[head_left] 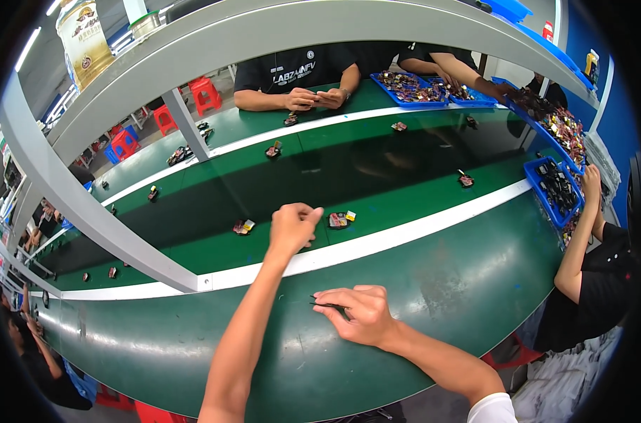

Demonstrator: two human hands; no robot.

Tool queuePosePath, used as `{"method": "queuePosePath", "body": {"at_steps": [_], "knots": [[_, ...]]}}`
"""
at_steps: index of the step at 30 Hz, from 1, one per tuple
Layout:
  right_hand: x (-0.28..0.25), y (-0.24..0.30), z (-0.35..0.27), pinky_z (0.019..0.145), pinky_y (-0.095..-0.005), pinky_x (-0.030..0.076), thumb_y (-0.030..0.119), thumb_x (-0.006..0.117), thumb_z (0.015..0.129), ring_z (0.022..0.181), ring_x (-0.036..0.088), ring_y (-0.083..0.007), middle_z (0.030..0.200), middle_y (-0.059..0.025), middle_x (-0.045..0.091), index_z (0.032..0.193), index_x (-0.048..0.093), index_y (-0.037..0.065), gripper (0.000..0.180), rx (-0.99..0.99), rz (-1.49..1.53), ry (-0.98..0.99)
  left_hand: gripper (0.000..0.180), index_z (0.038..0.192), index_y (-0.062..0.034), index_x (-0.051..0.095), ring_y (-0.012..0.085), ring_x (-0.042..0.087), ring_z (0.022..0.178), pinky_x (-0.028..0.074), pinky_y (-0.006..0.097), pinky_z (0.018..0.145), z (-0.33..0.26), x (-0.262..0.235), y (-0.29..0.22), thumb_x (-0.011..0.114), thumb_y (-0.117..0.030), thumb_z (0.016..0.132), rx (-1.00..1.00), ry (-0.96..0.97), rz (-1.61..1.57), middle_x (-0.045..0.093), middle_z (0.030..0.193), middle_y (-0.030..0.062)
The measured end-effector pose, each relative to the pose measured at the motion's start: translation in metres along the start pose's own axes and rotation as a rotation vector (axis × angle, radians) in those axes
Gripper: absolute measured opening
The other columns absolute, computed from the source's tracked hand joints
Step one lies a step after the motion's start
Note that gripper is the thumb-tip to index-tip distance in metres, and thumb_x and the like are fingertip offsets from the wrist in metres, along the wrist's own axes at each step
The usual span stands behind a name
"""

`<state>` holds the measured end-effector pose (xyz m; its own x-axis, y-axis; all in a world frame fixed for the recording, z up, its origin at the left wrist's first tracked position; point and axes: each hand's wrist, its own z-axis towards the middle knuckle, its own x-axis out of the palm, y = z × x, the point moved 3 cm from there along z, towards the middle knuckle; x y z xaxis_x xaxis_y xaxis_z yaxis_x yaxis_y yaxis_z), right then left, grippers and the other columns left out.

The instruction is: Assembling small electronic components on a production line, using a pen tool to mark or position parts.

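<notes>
My left hand [294, 228] is over the near side of the green conveyor belt [377, 166], its fingers curled. Its palm side is turned away, so whatever it may hold is hidden. Just right of it lies a small black electronic assembly with yellow and pinkish parts [341, 220], apart from the fingers. A similar small assembly [243, 227] rests on the belt to the left. Above the green worktop [433, 282], my right hand [357, 314] pinches dark tweezers [324, 304], their tips pointing left with nothing visible between them.
White rails [405, 222] edge the belt, and a grey metal frame [102, 190] crosses in front. More small assemblies [465, 179] lie along the belt. Blue trays [551, 187] of parts stand at right. A co-worker's hands [317, 99] work across the belt; another person's arm [581, 229] is at right.
</notes>
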<state>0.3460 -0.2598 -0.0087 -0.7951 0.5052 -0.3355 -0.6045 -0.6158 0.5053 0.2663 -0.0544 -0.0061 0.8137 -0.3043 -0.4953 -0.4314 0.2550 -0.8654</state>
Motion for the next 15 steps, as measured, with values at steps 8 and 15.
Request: {"method": "queuePosePath", "body": {"at_steps": [8,15], "knots": [[-0.001,-0.002,0.0,0.043,-0.0238,0.039,0.003,0.085,0.074,0.045,0.057,-0.0104,0.087,-0.003,0.078,0.084,0.074,0.006,0.015,0.004,-0.028,0.008,0.025,0.079,0.0046,0.066,0.0166,0.069,0.052,0.056,0.03,0.045,0.008,0.033,0.003,0.078,-0.016,0.087,-0.067,-0.02,-0.005,0.07,0.066,0.0128],[-0.005,-0.001,-0.001,0.044,-0.0255,0.041,0.005,0.083,0.077,0.042,0.052,-0.0147,0.084,-0.0031,0.076,0.087,0.073,0.006,0.014,0.149,0.057,0.049,0.018,0.084,0.0041,0.066,0.0153,0.068,0.051,0.048,0.027,0.04,-0.01,0.008,-0.001,0.073,-0.011,0.09,-0.156,-0.03,-0.183,0.069,0.066,0.0099]]}}
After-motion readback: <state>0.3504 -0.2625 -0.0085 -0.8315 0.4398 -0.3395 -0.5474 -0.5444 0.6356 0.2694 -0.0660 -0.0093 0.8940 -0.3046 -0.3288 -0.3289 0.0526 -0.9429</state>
